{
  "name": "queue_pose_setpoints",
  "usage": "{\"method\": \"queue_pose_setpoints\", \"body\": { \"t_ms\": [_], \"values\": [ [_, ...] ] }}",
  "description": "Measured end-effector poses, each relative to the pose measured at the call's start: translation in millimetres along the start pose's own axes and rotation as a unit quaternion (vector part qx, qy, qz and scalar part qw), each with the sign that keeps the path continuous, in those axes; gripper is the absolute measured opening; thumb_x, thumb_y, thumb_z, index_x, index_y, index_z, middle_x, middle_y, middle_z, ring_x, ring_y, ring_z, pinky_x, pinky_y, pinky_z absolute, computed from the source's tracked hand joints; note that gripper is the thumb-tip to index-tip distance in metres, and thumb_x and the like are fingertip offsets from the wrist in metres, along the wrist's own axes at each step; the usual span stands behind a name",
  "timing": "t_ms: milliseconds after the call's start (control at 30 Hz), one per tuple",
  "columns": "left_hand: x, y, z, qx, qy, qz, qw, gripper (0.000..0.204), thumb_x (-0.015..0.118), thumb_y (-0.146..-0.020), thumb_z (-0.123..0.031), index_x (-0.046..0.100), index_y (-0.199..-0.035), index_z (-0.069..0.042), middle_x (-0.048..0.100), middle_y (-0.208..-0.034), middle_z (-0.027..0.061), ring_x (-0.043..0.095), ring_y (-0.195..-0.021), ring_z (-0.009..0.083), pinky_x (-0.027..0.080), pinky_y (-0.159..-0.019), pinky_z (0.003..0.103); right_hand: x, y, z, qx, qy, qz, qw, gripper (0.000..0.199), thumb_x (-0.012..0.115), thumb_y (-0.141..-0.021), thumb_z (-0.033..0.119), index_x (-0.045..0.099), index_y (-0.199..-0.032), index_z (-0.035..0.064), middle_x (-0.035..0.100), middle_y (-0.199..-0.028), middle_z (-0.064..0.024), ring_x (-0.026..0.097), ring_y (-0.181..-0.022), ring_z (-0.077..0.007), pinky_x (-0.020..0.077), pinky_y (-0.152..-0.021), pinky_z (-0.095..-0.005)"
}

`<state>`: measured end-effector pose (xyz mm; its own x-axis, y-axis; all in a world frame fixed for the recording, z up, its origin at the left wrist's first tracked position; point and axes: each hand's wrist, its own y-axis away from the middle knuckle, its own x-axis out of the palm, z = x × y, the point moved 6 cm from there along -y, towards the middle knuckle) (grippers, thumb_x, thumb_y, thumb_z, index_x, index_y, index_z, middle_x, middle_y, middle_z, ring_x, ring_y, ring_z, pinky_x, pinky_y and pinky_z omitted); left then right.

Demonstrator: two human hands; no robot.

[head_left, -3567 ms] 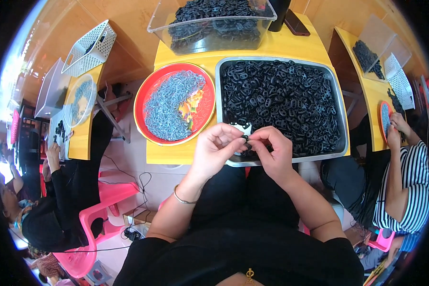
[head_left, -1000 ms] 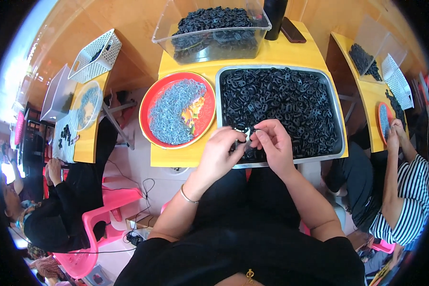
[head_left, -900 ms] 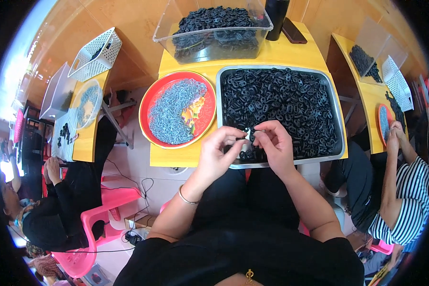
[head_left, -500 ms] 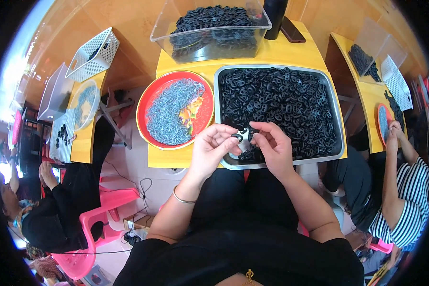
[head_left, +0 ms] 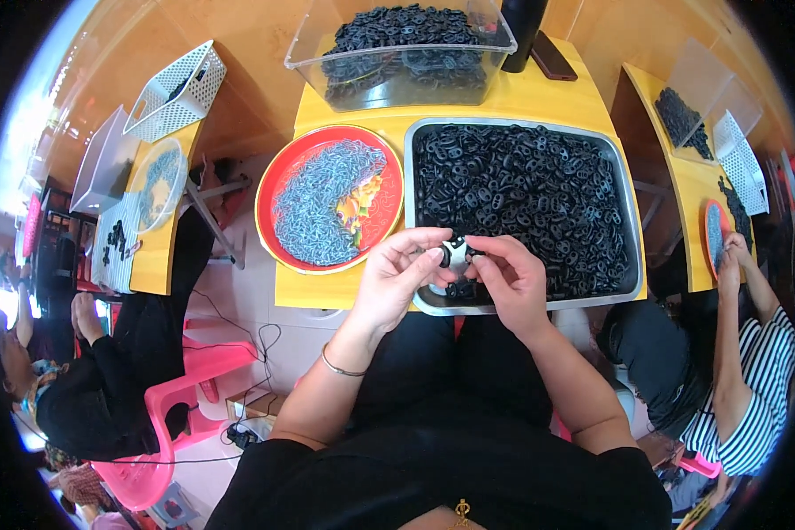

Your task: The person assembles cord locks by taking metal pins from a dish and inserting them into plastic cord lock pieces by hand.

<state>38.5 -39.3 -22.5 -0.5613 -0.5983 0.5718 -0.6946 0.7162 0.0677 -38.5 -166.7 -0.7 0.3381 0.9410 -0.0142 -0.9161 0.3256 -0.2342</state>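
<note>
Both my hands are raised over the front left corner of a metal tray (head_left: 526,307) heaped with small black plastic pieces (head_left: 521,194), each with two holes. My left hand (head_left: 404,272) pinches one black piece (head_left: 445,256) between thumb and forefinger. Facing it, my right hand (head_left: 514,278) is closed at the thumb and fingertips around a dark bit, mostly hidden by the fingers, which looks like another black piece. To the left of the tray, a round red dish (head_left: 378,231) with a floral pattern holds a pile of small silvery metal parts (head_left: 314,212).
Behind the tray, a clear plastic bin (head_left: 397,95) holds more black pieces. A black cylinder (head_left: 523,26) and a dark phone (head_left: 554,58) are beside it on the yellow table (head_left: 344,291). People sit at side tables left and right. A pink chair (head_left: 163,424) and cables are at lower left.
My fingertips have shifted slightly and drawn a little closer around the small pieces. The whole view has moved a little. Both hands stay over the tray's front corner.
</note>
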Motion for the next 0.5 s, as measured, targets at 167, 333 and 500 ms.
{"method": "queue_pose_setpoints", "body": {
  "t_ms": [167, 333, 500],
  "values": [
    [-1.1, -1.0, 1.7, 0.006, -0.014, 0.014, 1.0, 0.021, 0.054, -0.088, -0.006, 0.056, -0.108, 0.001, 0.063, -0.088, 0.0083, 0.064, -0.077, 0.0148, 0.052, -0.067, 0.023, 1.7, 3.3, -5.7, 0.035, -0.046, -0.005, 0.998, 0.016, 0.052, -0.085, -0.003, 0.056, -0.101, -0.0006, 0.062, -0.09, -0.0075, 0.063, -0.075, -0.0117, 0.0504, -0.066, -0.021],
    [0.3, -2.5, -0.4, 0.018, 0.023, -0.003, 1.0, 0.016, 0.054, -0.088, -0.005, 0.057, -0.102, 0.002, 0.063, -0.091, 0.0096, 0.064, -0.082, 0.0167, 0.053, -0.073, 0.026, 1.4, 1.6, -4.7, 0.05, -0.038, -0.008, 0.998, 0.015, 0.054, -0.085, -0.002, 0.052, -0.1, -0.0011, 0.063, -0.088, -0.0079, 0.064, -0.075, -0.0125, 0.0507, -0.064, -0.0214],
    [2.7, -3.4, -3.2, 0.03, 0.013, -0.013, 0.999, 0.013, 0.055, -0.085, 0.003, 0.057, -0.098, 0.003, 0.061, -0.099, 0.0118, 0.062, -0.094, 0.0198, 0.052, -0.079, 0.028, 0.8, 2.5, -7.6, 0.05, -0.027, -0.002, 0.998, 0.012, 0.052, -0.086, -0.002, 0.052, -0.098, -0.0004, 0.063, -0.091, -0.0082, 0.064, -0.075, -0.0121, 0.0501, -0.064, -0.0209]
  ]
}}
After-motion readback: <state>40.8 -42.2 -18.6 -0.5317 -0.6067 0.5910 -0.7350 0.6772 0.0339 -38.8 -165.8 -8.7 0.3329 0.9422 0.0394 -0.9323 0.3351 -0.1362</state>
